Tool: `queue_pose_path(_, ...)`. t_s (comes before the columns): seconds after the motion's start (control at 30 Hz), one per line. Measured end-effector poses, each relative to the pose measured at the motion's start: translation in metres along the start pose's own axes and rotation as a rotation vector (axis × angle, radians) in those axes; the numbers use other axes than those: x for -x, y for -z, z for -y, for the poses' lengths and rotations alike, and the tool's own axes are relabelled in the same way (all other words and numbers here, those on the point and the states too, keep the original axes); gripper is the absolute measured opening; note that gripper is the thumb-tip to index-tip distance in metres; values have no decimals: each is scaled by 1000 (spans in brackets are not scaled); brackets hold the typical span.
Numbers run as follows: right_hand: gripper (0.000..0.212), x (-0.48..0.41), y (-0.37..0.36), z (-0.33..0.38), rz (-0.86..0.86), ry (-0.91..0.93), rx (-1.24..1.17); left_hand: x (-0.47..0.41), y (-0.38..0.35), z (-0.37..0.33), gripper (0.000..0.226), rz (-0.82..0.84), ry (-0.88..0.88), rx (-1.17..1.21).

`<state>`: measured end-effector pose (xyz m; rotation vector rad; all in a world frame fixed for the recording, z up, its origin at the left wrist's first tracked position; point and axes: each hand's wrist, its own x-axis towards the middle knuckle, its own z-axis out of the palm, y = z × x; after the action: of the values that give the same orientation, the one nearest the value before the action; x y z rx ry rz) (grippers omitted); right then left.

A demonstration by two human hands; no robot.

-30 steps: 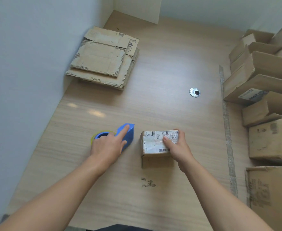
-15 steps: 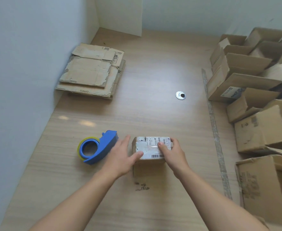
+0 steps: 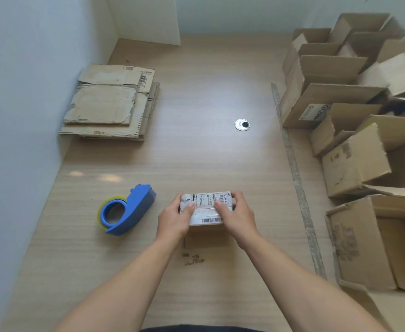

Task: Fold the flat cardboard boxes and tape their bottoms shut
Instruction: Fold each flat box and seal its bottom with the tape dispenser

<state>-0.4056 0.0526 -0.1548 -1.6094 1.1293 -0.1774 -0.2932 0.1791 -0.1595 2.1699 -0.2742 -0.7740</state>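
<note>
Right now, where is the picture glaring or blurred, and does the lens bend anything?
Head view: soft glare whitens the table beside the metal grommet; motion blur smears the far-right open cardboard boxes; the wide lens bows the grey strip; the small labelled box is sharp.

Small box, assembled, sits on the surface front-centre; white shipping label w/ barcode covers its top face. Blue tape dispenser w/ yellowish roll lies on its side just left of it, not touching. Stack of flat cardboard lies far left by the wall. Folded boxes, tops open, crowd the right side.
</note>
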Motion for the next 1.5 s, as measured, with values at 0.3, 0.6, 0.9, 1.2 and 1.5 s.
queue_pose_path(0.3,12,-1,21,-11,220,-61,-343,2,25,4,49,247,39,354)
queue_pose_path(0.6,37,-6,43,11,71,-116,-565,27,31,-33,28,80,-145,481)
queue_pose_path(0.9,33,14,51,-15,167,369,40,34,20,-17,49,81,-415,-101)
queue_pose_path(1.2,24,24,44,-23,108,429,185,46,26,0,23,18,-268,-172)
queue_pose_path(1.5,56,24,32,7,45,24,270,50,29,-20,17,166,-201,-156)
